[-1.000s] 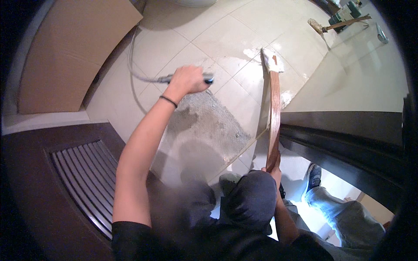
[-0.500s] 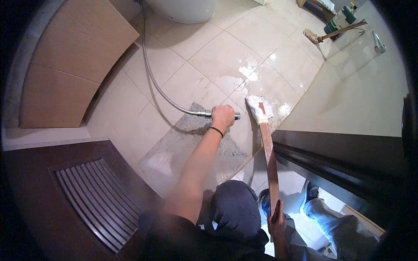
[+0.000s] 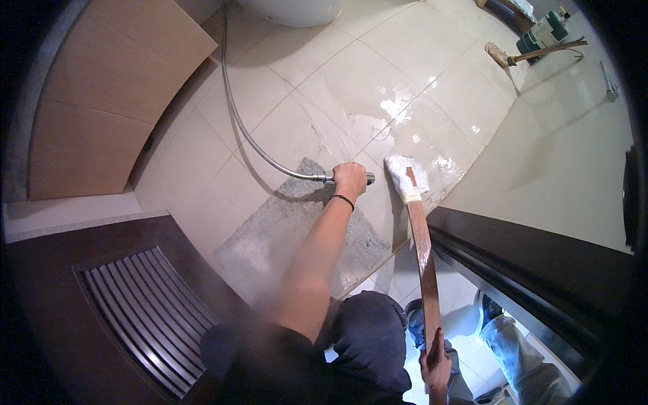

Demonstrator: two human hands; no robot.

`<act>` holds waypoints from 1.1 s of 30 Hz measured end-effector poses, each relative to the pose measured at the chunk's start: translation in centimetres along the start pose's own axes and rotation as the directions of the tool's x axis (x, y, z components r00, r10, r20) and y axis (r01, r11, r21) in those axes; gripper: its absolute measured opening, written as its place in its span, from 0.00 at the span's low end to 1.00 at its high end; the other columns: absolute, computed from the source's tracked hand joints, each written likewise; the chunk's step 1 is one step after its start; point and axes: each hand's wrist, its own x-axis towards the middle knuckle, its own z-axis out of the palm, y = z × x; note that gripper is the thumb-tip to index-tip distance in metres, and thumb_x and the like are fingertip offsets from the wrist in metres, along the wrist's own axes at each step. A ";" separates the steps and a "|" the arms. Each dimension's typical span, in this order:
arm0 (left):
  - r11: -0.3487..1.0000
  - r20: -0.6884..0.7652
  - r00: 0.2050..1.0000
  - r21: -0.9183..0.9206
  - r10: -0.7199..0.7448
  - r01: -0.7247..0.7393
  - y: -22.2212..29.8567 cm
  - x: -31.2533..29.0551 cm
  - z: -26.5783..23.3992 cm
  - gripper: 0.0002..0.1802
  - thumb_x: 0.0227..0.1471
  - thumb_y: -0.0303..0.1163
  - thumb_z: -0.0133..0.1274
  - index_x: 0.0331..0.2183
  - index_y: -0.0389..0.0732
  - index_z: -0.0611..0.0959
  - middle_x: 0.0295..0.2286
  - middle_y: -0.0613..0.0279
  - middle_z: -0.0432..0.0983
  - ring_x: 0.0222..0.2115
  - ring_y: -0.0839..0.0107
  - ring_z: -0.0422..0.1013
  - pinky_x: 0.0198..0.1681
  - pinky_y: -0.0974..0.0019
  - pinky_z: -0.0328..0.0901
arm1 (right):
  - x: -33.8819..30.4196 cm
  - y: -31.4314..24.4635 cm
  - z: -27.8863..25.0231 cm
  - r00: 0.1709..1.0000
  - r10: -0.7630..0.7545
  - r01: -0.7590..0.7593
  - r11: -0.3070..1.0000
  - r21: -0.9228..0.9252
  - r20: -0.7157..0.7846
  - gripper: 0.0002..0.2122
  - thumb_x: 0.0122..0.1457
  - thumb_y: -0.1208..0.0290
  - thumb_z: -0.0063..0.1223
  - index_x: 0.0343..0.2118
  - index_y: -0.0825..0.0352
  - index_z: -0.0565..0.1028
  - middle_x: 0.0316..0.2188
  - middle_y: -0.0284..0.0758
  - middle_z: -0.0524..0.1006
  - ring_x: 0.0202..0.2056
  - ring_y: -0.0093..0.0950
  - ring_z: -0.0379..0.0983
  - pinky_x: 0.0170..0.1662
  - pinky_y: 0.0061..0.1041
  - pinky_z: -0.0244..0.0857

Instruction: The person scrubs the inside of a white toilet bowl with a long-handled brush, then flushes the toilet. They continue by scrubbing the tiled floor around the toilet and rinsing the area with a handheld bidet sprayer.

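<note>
My left hand (image 3: pixel 350 180) is wrapped round a chrome hose sprayer (image 3: pixel 325 177), its nozzle end pointing right. A flexible metal hose (image 3: pixel 237 111) runs from it up toward the far left. My right hand (image 3: pixel 436 366), low on the right, grips the flat wooden handle of a mop (image 3: pixel 425 270). The mop's white head (image 3: pixel 401 170) rests on the wet tiles just right of the sprayer. Under my left wrist lies a grey mat (image 3: pixel 283 223). Faint wet streaks cross the tiles beyond the sprayer.
Wooden cabinet (image 3: pixel 115 81) at left; dark louvred door panel (image 3: pixel 148 317) at lower left. A white toilet base (image 3: pixel 293 10) stands at the far side. A second stick tool (image 3: pixel 499 55) and green bottle (image 3: pixel 550 30) lean far right. Another person's jeans leg (image 3: pixel 520 351) is beyond the dark doorframe (image 3: pixel 520 270).
The view has shifted slightly. The sprayer and mop stay close to where they were, both hands keeping hold. Fresh wet streaks show on the tiles beyond the sprayer.
</note>
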 end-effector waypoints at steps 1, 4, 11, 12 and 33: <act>1.000 -0.015 1.000 0.011 -0.006 0.006 -0.3 0.0 0.0 0.11 0.53 0.36 0.55 0.36 0.47 0.88 0.38 0.61 0.84 0.40 0.63 0.81 0.39 0.55 0.74 | -0.1 0.4 -0.5 0.999 -0.043 0.042 0.996 -0.080 -0.021 0.40 0.56 0.69 0.57 0.70 0.67 0.49 0.58 0.52 0.70 0.43 0.52 0.79 0.44 0.42 0.76; 0.998 -0.054 0.998 0.052 -0.016 0.019 -2.8 -0.2 -0.7 0.11 0.54 0.36 0.53 0.37 0.48 0.88 0.38 0.61 0.84 0.40 0.63 0.81 0.40 0.55 0.74 | 1.3 0.1 -2.0 0.994 0.040 -0.020 0.981 -0.192 0.100 0.40 0.55 0.68 0.59 0.69 0.65 0.52 0.49 0.53 0.77 0.37 0.52 0.80 0.41 0.44 0.75; 0.981 -0.091 0.986 0.120 -0.141 0.151 -11.9 -1.7 -4.8 0.13 0.55 0.37 0.51 0.37 0.47 0.89 0.39 0.58 0.84 0.41 0.61 0.81 0.42 0.55 0.75 | 17.3 -11.1 -0.2 0.909 -0.411 0.399 0.904 -0.152 -0.061 0.42 0.52 0.68 0.62 0.69 0.43 0.54 0.31 0.43 0.80 0.30 0.44 0.79 0.33 0.43 0.75; 0.979 -0.093 0.983 0.114 -0.159 0.169 -12.9 -2.0 -5.4 0.13 0.54 0.36 0.51 0.37 0.46 0.89 0.39 0.58 0.84 0.41 0.60 0.81 0.42 0.55 0.75 | 20.0 -12.9 0.3 0.934 -0.358 0.351 0.913 -0.205 0.007 0.41 0.53 0.68 0.62 0.69 0.43 0.54 0.32 0.44 0.80 0.31 0.45 0.79 0.34 0.44 0.75; 0.994 0.070 0.993 0.071 -0.091 0.086 -21.8 -10.7 0.1 0.13 0.47 0.37 0.56 0.34 0.45 0.89 0.35 0.56 0.85 0.39 0.58 0.81 0.42 0.57 0.75 | 16.4 -17.4 -5.0 0.896 -0.395 0.444 0.816 -0.371 0.204 0.40 0.53 0.68 0.60 0.70 0.45 0.54 0.25 0.47 0.78 0.25 0.47 0.77 0.30 0.44 0.74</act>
